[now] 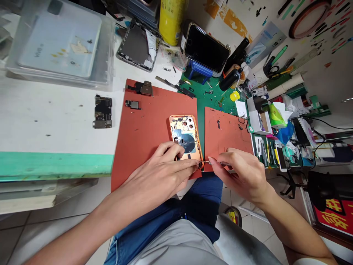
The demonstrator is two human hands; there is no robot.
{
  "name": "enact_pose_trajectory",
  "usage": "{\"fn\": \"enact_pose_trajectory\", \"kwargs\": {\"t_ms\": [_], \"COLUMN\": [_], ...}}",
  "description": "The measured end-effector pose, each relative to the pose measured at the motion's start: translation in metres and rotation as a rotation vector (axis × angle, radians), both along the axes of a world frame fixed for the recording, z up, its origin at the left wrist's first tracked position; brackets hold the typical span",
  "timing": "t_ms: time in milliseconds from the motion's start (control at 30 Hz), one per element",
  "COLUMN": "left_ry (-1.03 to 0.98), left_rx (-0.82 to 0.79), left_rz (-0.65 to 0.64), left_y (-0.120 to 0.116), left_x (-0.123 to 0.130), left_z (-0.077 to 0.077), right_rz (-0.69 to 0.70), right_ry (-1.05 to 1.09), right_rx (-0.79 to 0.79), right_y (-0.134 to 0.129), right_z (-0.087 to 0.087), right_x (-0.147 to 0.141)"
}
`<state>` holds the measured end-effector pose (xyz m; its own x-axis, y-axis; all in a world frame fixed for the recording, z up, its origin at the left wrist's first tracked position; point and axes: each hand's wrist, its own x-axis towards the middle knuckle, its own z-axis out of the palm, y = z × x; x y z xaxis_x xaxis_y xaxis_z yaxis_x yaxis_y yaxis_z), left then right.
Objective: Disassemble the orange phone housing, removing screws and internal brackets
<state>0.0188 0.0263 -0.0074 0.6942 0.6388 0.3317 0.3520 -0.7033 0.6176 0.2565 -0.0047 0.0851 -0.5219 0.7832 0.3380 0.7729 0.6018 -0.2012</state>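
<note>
An orange phone housing (185,138), opened with its inside facing up, lies at the front right of a red-brown mat (154,121). My left hand (168,165) grips the housing's lower part, with fingers stretched along its bottom edge. Between the thumb and fingers of my right hand (239,171) is a thin metal tool (220,162). Its tip meets the lower right corner of the housing, close to my left fingertips. What the tip touches there is too small to tell.
Camera modules (143,88) and a small part (132,105) lie on the mat's upper left. A circuit board (103,112) sits further left. Behind are a phone on a blue stand (205,49) and a yellow can (171,20). A white box (258,117) stands right.
</note>
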Motion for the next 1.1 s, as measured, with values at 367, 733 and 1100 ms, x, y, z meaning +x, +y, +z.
{"fn": "enact_pose_trajectory", "kwargs": {"t_ms": [367, 733, 1100], "left_ry": [0.022, 0.066, 0.076], "left_rx": [0.105, 0.098, 0.060], "left_rz": [-0.048, -0.026, -0.014], "left_y": [0.001, -0.001, -0.004], "left_x": [-0.001, -0.002, -0.004], "left_z": [0.004, -0.003, -0.006], "right_rz": [-0.268, -0.262, -0.171], "right_ry": [0.122, 0.099, 0.071], "right_rx": [0.063, 0.081, 0.024], "right_y": [-0.031, -0.031, -0.031], "right_z": [0.002, -0.010, -0.008], "right_x": [0.008, 0.007, 0.009]}}
